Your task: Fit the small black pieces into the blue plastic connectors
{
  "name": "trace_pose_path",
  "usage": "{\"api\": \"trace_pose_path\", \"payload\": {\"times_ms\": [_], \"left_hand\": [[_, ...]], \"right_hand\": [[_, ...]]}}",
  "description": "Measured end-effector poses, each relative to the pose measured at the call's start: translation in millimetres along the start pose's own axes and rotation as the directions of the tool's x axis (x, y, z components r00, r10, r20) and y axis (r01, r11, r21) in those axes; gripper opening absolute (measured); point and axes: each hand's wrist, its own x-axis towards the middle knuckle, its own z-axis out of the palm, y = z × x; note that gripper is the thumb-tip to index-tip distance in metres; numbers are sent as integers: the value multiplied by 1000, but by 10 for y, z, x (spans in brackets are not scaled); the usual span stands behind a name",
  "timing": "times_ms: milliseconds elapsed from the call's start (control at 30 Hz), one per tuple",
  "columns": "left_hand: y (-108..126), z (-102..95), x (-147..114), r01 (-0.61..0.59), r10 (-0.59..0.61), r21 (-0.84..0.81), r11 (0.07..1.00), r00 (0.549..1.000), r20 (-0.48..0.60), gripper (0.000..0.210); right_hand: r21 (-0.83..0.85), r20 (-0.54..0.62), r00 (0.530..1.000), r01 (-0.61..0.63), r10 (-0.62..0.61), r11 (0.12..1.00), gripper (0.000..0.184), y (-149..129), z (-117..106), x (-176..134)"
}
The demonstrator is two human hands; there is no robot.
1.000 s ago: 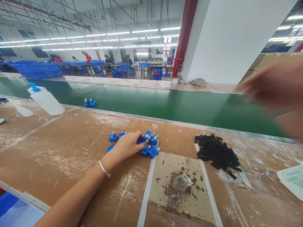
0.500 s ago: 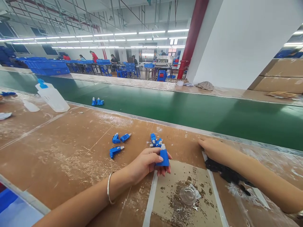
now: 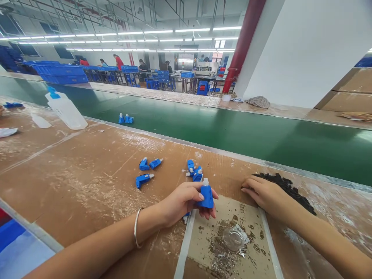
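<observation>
A blue plastic piece with a pale grey tip [image 3: 206, 197] is pinched upright between the thumb and fingers of my left hand [image 3: 184, 199]. Just behind it lies a small cluster of similar blue pieces [image 3: 194, 170], and another blue piece [image 3: 186, 218] peeks out under the wrist side of the hand. My right hand [image 3: 266, 193] rests on the table with its fingers drawn together; a dark speck shows at the fingertips, too small to name. Beside that hand spreads a heap of small black parts [image 3: 286, 186], partly covered by it.
A wet cardboard sheet [image 3: 203, 236] bears a clear round dish [image 3: 233, 237]. Loose blue pieces [image 3: 144, 179] lie at the left. A green conveyor belt [image 3: 197, 126] crosses behind, carrying several blue pieces [image 3: 126, 118]. A white bottle [image 3: 66, 111] leans at far left.
My right hand has drawn back towards me, baring more of the black heap. My left hand has turned the blue piece a little, and a blue piece now shows beneath that hand.
</observation>
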Motion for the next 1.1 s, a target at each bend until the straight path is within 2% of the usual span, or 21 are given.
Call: {"api": "trace_pose_path", "payload": {"times_ms": [133, 233, 467, 767, 967, 1100], "left_hand": [[-60, 102, -23, 55, -53, -58, 997, 998, 40, 36], [-111, 164, -33, 130, -127, -64, 989, 991, 43, 37], [-180, 180, -25, 198, -198, -36, 979, 980, 13, 39], [-246, 170, -37, 217, -210, -81, 973, 974, 79, 40], [-249, 175, -28, 221, -217, -53, 974, 973, 75, 40], [-250, 193, -20, 227, -223, -60, 972, 973, 55, 39]], "right_hand": [[44, -105, 991, 85, -80, 995, 33, -5, 131, -148], [69, -136, 984, 128, -118, 989, 32, -14, 143, -184], [154, -85, 996, 31, -18, 988, 25, -39, 42, -110], [239, -8, 998, -52, 55, 970, 24, -54, -44, -89], [230, -15, 998, -55, 60, 972, 20, -89, -32, -72], [249, -40, 998, -30, 41, 968, 25, -116, -90, -94]]}}
